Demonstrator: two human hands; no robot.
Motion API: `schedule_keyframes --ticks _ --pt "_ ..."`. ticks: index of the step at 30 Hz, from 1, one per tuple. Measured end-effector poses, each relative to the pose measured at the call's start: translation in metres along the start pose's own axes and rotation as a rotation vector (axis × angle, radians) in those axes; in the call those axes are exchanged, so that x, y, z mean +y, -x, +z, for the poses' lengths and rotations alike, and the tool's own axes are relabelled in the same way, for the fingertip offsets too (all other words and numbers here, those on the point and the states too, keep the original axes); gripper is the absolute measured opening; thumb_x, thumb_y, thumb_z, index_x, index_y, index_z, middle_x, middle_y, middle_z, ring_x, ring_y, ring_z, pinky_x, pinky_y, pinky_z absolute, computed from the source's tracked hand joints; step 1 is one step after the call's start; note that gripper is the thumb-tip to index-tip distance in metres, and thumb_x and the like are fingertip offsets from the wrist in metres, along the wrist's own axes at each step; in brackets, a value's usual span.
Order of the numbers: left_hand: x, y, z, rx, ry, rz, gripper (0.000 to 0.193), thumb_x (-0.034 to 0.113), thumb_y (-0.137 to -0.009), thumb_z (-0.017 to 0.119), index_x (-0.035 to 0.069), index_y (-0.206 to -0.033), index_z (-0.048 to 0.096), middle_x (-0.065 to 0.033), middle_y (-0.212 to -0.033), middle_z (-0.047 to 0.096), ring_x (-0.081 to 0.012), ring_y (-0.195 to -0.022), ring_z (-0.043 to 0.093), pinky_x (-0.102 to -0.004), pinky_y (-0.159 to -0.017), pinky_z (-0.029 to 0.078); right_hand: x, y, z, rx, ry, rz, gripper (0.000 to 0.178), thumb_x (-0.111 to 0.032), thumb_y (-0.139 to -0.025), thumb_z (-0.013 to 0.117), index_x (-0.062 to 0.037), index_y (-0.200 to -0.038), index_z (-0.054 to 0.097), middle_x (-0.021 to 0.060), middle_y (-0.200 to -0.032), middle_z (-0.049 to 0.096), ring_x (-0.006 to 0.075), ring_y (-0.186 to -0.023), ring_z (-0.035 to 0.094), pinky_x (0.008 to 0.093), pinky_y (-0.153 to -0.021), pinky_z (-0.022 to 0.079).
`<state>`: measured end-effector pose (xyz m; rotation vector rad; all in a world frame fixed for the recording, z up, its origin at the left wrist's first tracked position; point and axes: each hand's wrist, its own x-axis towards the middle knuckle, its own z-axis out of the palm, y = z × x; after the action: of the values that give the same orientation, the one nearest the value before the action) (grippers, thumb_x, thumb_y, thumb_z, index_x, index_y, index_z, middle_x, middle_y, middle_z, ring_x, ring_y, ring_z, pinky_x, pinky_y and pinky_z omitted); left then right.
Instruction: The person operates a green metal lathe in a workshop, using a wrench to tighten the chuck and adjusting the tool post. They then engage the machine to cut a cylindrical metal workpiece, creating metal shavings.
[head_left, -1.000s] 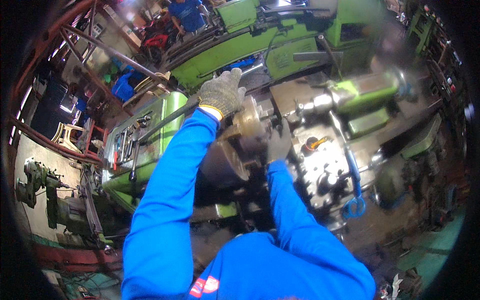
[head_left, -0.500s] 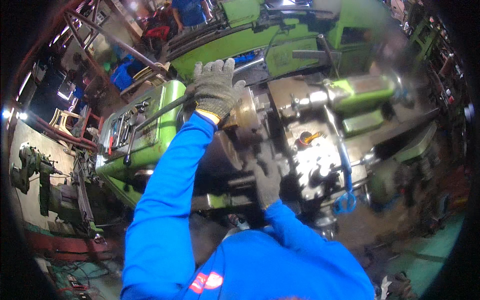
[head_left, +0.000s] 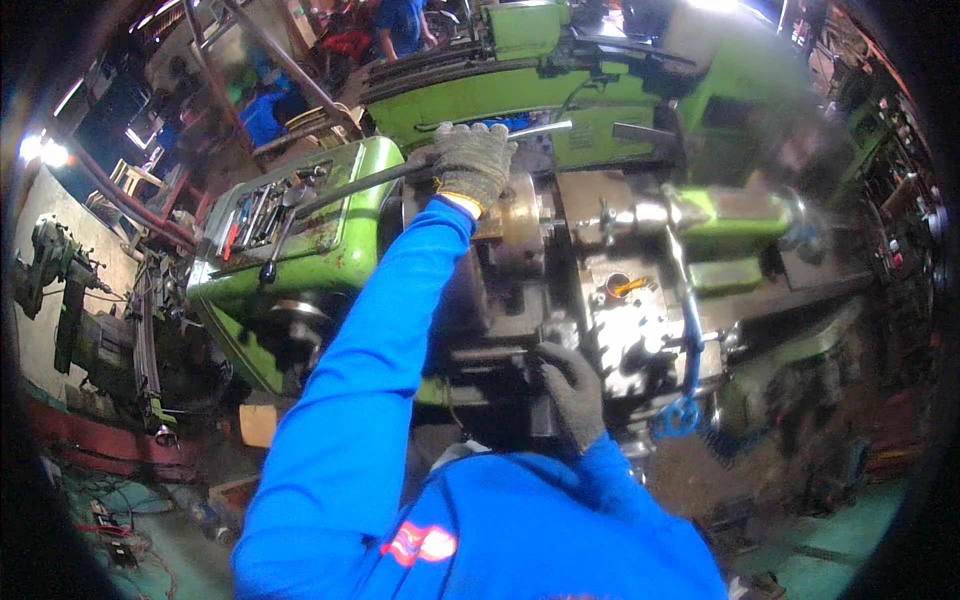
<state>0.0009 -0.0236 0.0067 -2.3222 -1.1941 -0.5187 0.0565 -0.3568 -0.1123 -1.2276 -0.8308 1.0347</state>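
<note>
The green machine [head_left: 715,275] spans the work area from left to right. A second machine [head_left: 430,115], also green, stands beyond its far edge. A green box [head_left: 330,255] forms the left end of the green machine; a green block [head_left: 735,215] sits toward the right end. The long bar [head_left: 375,182] slants across the box top, passes its right edge and meets the left hand. A brown-stained metal drum [head_left: 520,225] sits to the right of the box.

The gloved left hand [head_left: 473,165] lies over the bar, back upward, fingers side by side and bent. Its palm side is hidden; whether it is closed around the bar cannot be told. A bright rod end [head_left: 545,128] projects beyond the fingers. The gloved right hand [head_left: 577,395] is at the front edge of the green machine, thumb spread from the fingers; contact cannot be confirmed.

Hand tools [head_left: 262,222] lie near the left edge of the box top.
</note>
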Motion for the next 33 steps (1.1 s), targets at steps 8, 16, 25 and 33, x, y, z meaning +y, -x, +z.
schedule_keyframes --ticks 8,16,25,33 --pt "-0.005 0.000 -0.005 -0.027 0.092 -0.023 0.033 0.046 -0.095 0.057 0.018 -0.105 0.068 -0.0093 -0.100 0.071 -0.0292 -0.096 0.067 -0.0511 -0.084 0.042 -0.018 0.055 -0.005 0.205 0.194 -0.062 0.031 0.000 -0.093 0.060 0.0031 -0.123 0.065 0.0111 -0.118 0.068 0.0179 -0.109 0.063 0.0317 -0.097 0.050" --pt "-0.016 0.008 0.000 0.203 0.230 -0.027 0.031 0.043 -0.090 0.064 0.016 -0.106 0.067 -0.0101 -0.106 0.068 -0.0303 -0.105 0.063 -0.0513 -0.095 0.039 -0.052 0.116 0.001 0.555 0.203 -0.044 0.023 -0.010 -0.096 0.058 0.0008 -0.114 0.066 0.0074 -0.104 0.068 0.0156 -0.091 0.063 0.0291 -0.084 0.052" --pt "0.022 0.123 -0.050 0.475 0.683 0.141 0.019 0.020 -0.090 0.065 0.008 -0.105 0.064 -0.0162 -0.103 0.064 -0.0373 -0.100 0.060 -0.0480 -0.088 0.047 -0.068 0.153 -0.044 0.823 0.150 -0.236 0.027 -0.021 -0.099 0.059 0.0014 -0.115 0.063 0.0091 -0.105 0.066 0.0190 -0.091 0.064 0.0329 -0.084 0.054" --pt "0.110 0.211 0.007 -0.111 1.514 -0.256 0.025 0.017 -0.093 0.066 0.003 -0.115 0.067 -0.0174 -0.108 0.068 -0.0294 -0.105 0.064 -0.0394 -0.091 0.052 -0.113 0.106 -0.131 0.974 0.091 -0.382 0.030 -0.028 -0.102 0.057 -0.0025 -0.116 0.064 0.0071 -0.107 0.064 0.0127 -0.088 0.059 0.0250 -0.075 0.051"
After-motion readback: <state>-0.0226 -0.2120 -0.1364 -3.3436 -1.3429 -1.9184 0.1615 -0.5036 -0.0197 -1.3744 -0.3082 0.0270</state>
